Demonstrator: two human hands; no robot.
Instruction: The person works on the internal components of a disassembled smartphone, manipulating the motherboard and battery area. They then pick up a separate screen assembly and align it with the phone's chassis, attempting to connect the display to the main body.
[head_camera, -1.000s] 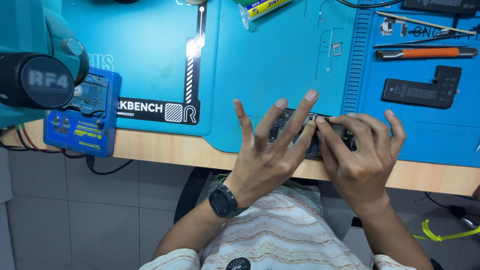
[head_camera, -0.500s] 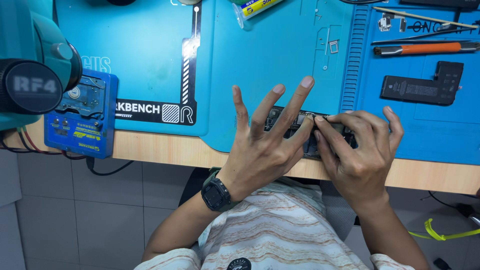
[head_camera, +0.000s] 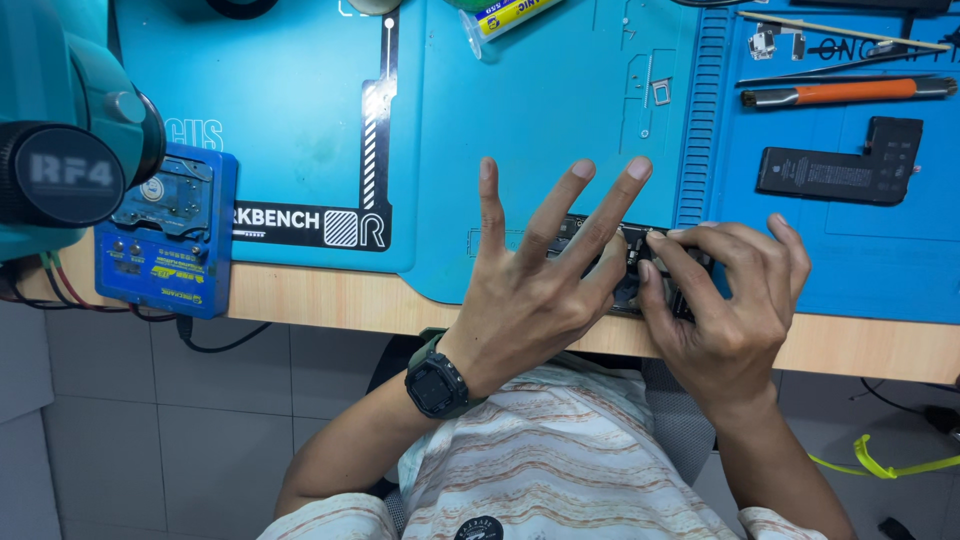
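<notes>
Head view: both hands work a dark phone body (head_camera: 640, 262) at the near edge of the blue mat (head_camera: 540, 130). Left hand (head_camera: 545, 285) has three fingers fanned, thumb and forefinger pinching at it; right hand (head_camera: 725, 300) fingers curled, tips pressing it. Looks like seating or prying a part; it calls for a steady fingertip grip. Black battery (head_camera: 835, 172) far right, orange-handled tool (head_camera: 850, 92) beyond it, blue box (head_camera: 165, 245) left, yellow-labelled tube (head_camera: 510, 15) far centre.
</notes>
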